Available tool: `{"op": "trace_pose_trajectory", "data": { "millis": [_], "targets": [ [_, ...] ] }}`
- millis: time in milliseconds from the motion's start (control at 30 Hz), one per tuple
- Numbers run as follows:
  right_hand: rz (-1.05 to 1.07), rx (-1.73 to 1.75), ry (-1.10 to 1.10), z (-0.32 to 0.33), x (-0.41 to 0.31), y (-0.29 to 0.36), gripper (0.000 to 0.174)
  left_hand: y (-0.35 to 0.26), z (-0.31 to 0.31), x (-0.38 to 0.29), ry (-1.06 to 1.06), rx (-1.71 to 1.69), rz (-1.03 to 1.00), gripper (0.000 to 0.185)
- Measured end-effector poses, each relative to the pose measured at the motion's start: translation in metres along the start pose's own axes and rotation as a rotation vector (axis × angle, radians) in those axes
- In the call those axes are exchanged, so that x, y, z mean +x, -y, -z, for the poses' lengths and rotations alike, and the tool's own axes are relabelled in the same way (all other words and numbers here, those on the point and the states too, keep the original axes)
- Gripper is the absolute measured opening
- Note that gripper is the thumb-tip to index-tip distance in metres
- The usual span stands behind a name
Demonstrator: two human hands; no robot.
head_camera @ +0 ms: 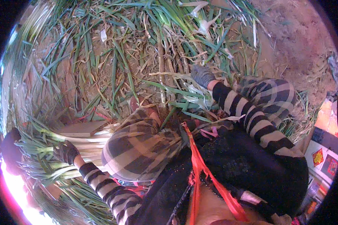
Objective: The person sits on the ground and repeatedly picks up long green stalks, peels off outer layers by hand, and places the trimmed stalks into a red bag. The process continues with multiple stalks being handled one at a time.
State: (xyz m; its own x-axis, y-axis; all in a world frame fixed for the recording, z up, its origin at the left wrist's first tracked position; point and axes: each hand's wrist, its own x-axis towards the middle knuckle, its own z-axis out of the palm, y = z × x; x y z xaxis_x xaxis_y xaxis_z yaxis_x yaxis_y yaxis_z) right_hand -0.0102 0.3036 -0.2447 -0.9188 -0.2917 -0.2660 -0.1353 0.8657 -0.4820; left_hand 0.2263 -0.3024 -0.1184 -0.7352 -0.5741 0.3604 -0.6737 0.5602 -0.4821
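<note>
My left hand (66, 153), in a dark glove, lies on a row of cleaned long green onions (90, 147) beside my left knee. Their white stalks point towards my leg and their green tops point left. Its fingers are curled over the stalks, but whether they grip one is hidden. Ahead of me, my right hand (202, 76), in a grey glove, reaches to the uncleaned green onions (181, 54) on the soil. They have brown, dry outer leaves. The back of that glove hides its fingertips. Peeled leaf skins (198, 98) lie between my legs.
A flat board (80, 128) rests beside the cleaned row. Loose green leaves (115, 70) litter the soil ahead. More onions (81, 201) lie at the lower left, and another bundle (39, 21) at the upper left. A red strap (197, 160) hangs from my neck.
</note>
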Motion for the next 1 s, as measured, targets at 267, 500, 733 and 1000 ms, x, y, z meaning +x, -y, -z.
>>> {"op": "trace_pose_trajectory", "data": {
  "millis": [267, 500, 733, 1000],
  "targets": [
    [-0.293, -0.014, 0.159, -0.025, 0.039, -0.011, 0.037, -0.063, 0.032, 0.016, -0.042, -0.861, -0.245, 0.036],
    [-0.351, 0.098, 0.244, -0.026, 0.054, 0.013, 0.062, -0.196, 0.079, 0.003, 0.496, -1.333, -0.32, 0.032],
    [0.023, 0.318, -0.168, 0.045, 0.085, 0.045, 0.062, -0.247, 0.123, 0.039, 0.822, -1.555, -0.428, 0.035],
    [0.408, 0.553, -0.323, 0.098, -0.011, 0.137, 0.04, -0.308, 0.202, 0.072, 1.302, -1.94, -0.294, 0.052]
  ]
}}
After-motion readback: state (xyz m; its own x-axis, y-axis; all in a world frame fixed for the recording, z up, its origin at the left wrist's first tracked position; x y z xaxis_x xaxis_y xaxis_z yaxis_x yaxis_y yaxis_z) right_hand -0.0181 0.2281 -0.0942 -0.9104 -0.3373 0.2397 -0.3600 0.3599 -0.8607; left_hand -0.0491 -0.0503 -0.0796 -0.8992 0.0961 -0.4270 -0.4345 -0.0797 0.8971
